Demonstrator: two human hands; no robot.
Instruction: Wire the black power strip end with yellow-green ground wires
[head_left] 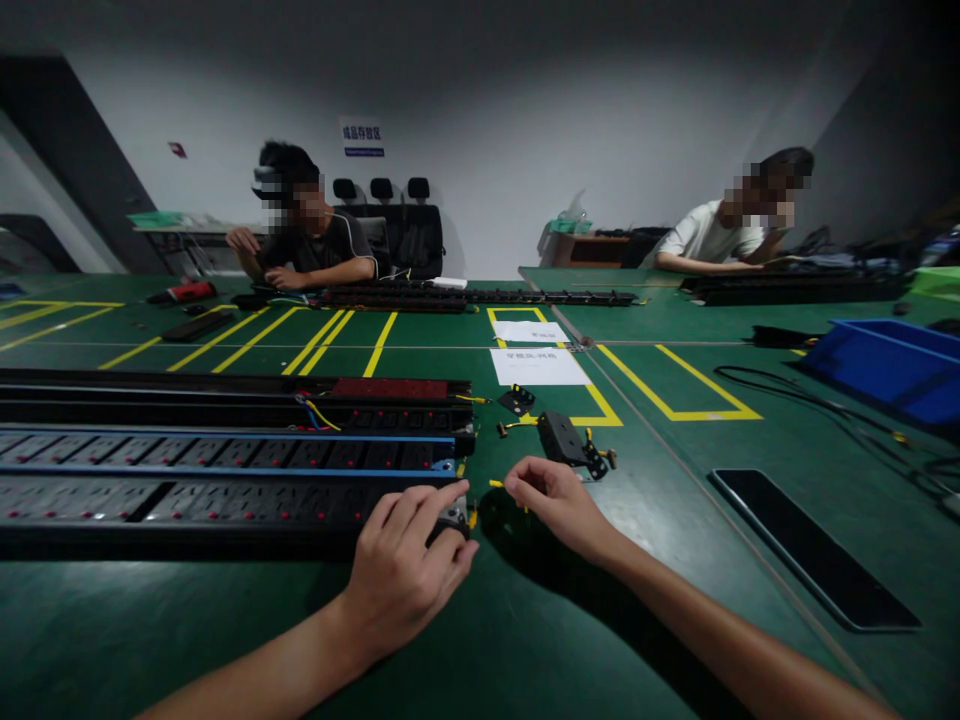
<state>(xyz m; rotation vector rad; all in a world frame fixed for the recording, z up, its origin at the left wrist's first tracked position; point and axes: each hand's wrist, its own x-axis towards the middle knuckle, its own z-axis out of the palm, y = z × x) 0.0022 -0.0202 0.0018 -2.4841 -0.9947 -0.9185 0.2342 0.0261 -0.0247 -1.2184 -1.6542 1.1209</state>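
Note:
A long black power strip with a row of sockets and red dots lies at the left of the green table, its right end at my left hand. That hand is closed over the strip's end, with thumb and fingers bent around it. Just right of the end, my right hand pinches a short yellow wire between thumb and fingertips. A yellow lead pokes out of the strip's end. Behind it lies a second strip with blue edges. Past my right hand sits a black module with a bracket.
Further strips with loose wires lie behind. Paper labels, a small black bracket, a dark phone-like slab, a cable and a blue bin are on the table. Two people sit across.

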